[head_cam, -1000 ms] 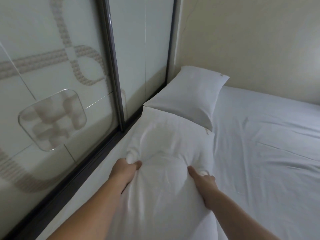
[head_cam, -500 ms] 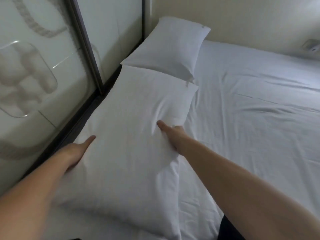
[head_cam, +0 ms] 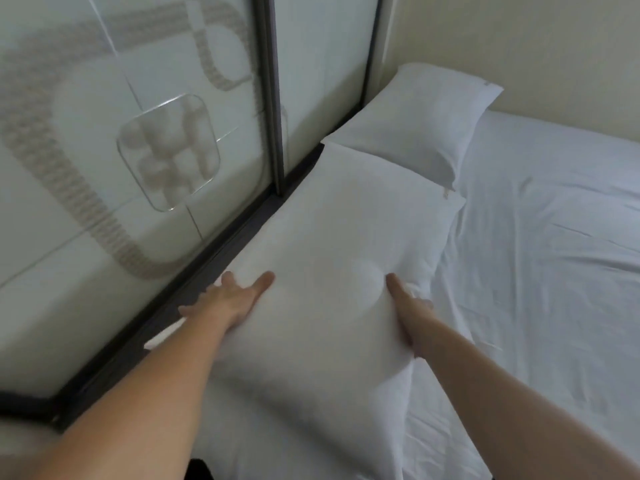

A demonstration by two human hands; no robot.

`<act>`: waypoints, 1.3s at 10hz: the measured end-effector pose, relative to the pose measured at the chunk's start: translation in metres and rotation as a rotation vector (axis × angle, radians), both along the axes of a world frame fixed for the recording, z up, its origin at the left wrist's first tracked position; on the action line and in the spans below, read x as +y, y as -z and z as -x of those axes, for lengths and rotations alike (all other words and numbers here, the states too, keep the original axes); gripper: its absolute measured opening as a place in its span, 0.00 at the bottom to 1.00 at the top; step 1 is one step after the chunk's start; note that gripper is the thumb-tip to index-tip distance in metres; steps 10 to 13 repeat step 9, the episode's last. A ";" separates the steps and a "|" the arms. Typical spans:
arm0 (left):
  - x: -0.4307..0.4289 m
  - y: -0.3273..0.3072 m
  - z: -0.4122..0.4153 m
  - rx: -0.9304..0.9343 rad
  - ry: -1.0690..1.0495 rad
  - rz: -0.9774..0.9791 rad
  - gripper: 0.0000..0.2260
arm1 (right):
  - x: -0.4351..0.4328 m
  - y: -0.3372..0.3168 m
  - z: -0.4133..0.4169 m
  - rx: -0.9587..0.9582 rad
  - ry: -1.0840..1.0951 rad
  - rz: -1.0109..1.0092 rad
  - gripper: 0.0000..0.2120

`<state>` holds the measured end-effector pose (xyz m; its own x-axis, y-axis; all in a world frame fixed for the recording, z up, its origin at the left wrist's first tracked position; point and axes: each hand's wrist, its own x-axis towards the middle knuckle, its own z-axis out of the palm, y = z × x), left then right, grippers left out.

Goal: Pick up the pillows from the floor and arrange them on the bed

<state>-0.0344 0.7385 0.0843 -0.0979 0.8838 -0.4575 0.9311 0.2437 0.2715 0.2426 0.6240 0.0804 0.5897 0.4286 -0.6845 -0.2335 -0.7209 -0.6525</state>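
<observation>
Two white pillows lie end to end on the bed (head_cam: pixel 540 244) along its left edge. The far pillow (head_cam: pixel 415 123) rests in the corner against the wall. The near pillow (head_cam: pixel 339 237) lies in front of it, their ends touching. My left hand (head_cam: pixel 228 303) presses flat on the near pillow's left side with fingers spread. On the pillow's right edge my right hand (head_cam: pixel 412 313) has its thumb on top and its fingers tucked under the edge.
A frosted glass sliding door (head_cam: pixel 138 168) with a dark frame runs along the bed's left side, close to the pillows. A cream wall (head_cam: pixel 519 46) stands behind the bed. White wrinkled sheet covers the bed to the right.
My left hand moved from the pillow's left edge onto its top and opened flat. The right hand shifted nearer along the right edge. The camera tilted up.
</observation>
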 end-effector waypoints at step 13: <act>-0.001 0.000 -0.011 0.127 0.477 -0.269 0.36 | -0.023 -0.005 -0.030 -0.998 -0.654 0.034 0.31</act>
